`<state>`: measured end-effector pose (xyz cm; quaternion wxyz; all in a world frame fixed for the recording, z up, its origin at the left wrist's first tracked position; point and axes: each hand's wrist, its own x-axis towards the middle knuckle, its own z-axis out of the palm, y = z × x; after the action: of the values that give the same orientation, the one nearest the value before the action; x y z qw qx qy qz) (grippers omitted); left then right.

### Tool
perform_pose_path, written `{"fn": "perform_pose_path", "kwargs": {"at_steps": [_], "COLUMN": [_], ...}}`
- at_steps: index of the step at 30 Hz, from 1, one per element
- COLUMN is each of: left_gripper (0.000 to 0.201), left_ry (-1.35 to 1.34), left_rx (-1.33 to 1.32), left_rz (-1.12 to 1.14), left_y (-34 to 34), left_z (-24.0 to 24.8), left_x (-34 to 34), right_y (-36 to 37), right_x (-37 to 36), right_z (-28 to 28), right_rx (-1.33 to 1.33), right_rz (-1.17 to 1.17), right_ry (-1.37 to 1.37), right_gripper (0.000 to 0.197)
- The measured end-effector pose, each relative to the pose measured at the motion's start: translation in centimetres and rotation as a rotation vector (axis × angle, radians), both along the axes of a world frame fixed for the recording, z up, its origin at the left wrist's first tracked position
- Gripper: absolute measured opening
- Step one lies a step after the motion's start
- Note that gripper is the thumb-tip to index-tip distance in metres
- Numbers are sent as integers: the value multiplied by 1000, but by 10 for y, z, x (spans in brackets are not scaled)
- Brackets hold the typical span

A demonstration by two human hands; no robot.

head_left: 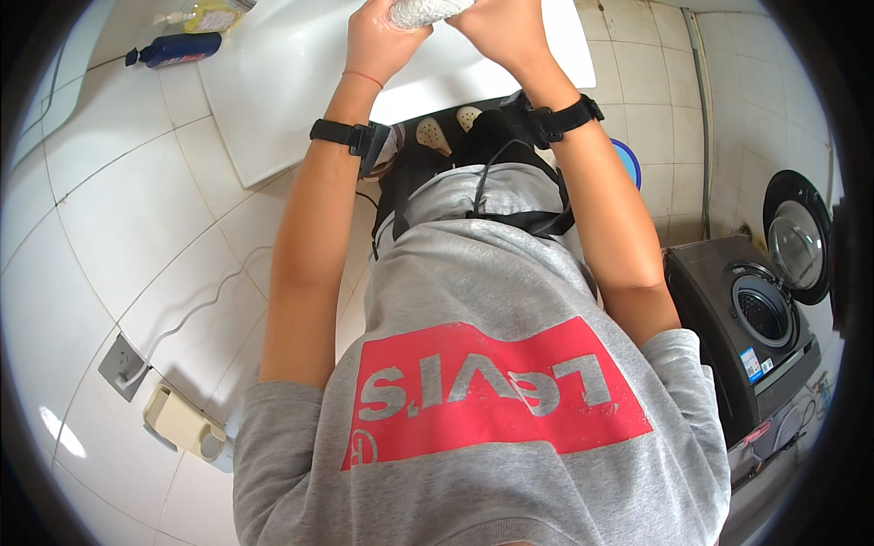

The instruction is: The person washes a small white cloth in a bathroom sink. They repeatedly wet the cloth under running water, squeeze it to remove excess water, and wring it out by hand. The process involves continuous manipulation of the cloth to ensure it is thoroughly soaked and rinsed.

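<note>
Over the white washbasin [282, 100] at the top edge of the head view, both my hands are closed on a white, bumpy-surfaced thing [424, 12]. It may be a wet cloth; its upper part is cut off by the edge. My left hand [384, 38] grips its left end, and wet, whitish spots show on the fingers. At the other end, my right hand [499, 35] holds it from the right, its fingers partly outside the picture. Each wrist wears a black strap, and the left one also a thin red cord.
A dark blue bottle [180, 50] and a clear bottle of yellow liquid [211, 16] lie left of the basin. At right stands a dark washing machine [742, 318] with its round door open. A white cable [205, 305] runs from a wall socket [121, 367]; a blue-rimmed basin [630, 164] is behind my right arm.
</note>
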<state>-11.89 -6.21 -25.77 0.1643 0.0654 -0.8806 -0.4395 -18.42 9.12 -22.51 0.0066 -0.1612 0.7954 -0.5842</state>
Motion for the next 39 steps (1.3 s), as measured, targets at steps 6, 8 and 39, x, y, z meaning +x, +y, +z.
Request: {"fn": "perform_pose_path", "kwargs": {"at_steps": [6, 8, 39], "left_gripper": [17, 17, 44], "left_ry": [-206, -111, -397], "left_rx": [341, 139, 857], "left_rz": [146, 203, 34], "left_y": [3, -4, -28], "left_z": [0, -23, 0], "left_x": [4, 1, 11], "right_y": [1, -1, 23], "right_x": [12, 15, 5], "right_z": [8, 5, -5], "right_rx": [29, 201, 4], "right_rz": [53, 62, 103], "right_ry": [10, -54, -164], "right_gripper": [44, 39, 50]}}
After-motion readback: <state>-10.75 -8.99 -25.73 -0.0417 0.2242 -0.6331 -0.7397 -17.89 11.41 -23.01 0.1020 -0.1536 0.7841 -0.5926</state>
